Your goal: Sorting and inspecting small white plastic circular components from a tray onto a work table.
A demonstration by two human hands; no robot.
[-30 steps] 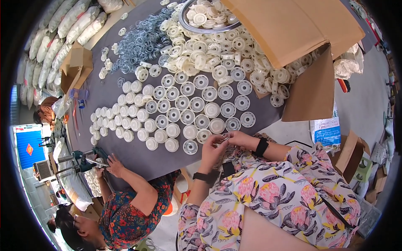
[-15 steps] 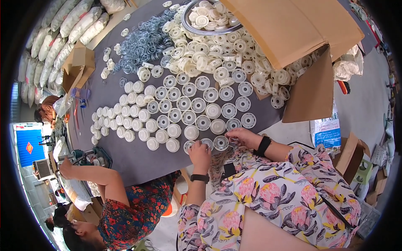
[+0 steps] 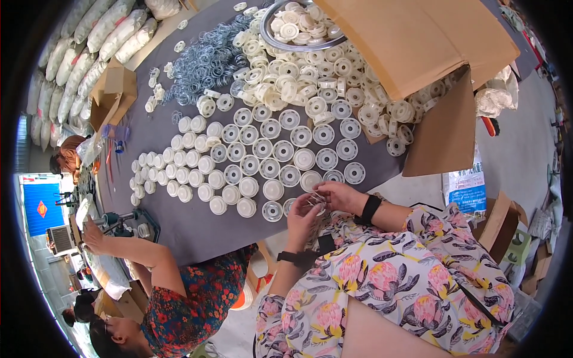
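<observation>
Head view: left hand [image 3: 300, 218] and right hand [image 3: 340, 197] meet, pinching thin metal pieces [image 3: 316, 200].
Handwork: separating them, we judge; next move needs precise pinching.
White discs [image 3: 304, 159]: toward eleven o'clock.

Our left hand [image 3: 300, 221] and right hand [image 3: 342, 197] meet at the near edge of the table [image 3: 191, 238]. Just beyond them we have spread discs [image 3: 305, 159], with caps [image 3: 206, 164] to their left. Behind the discs lie heaped wheels [image 3: 279, 88], rings [image 3: 206, 62] left of these, a bowl [image 3: 263, 37] at the back, a carton [image 3: 418, 42] on the right. A co-worker [image 3: 197, 289] is at our left.
</observation>
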